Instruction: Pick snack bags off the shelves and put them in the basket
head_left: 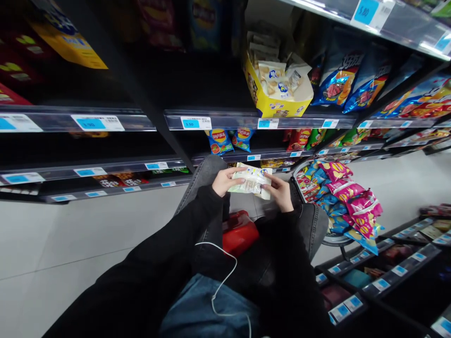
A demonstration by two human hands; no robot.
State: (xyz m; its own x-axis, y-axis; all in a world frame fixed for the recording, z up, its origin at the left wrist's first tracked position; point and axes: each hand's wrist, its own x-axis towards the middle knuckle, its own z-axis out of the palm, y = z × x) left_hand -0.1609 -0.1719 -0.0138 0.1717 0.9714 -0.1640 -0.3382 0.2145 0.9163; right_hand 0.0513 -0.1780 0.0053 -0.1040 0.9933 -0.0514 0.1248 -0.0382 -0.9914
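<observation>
A small pale snack packet (252, 180) is stretched between both hands in front of my knees. My left hand (225, 182) grips its left end, thumb on top. On its right end, my right hand (281, 190) pinches with thumb and fingers. Printing and a blue logo show on the packet's upper face. Similar packets (273, 77) stand in a yellow display box (282, 107) on the shelf ahead.
Beside my right knee a basket (298, 185) is heaped with pink and blue chip bags (364, 206). A red object (240, 231) lies between my legs. Price-tagged shelves (218, 121) run across the front; another low rack (373, 281) is at lower right. A white cable (225, 281) hangs over my lap.
</observation>
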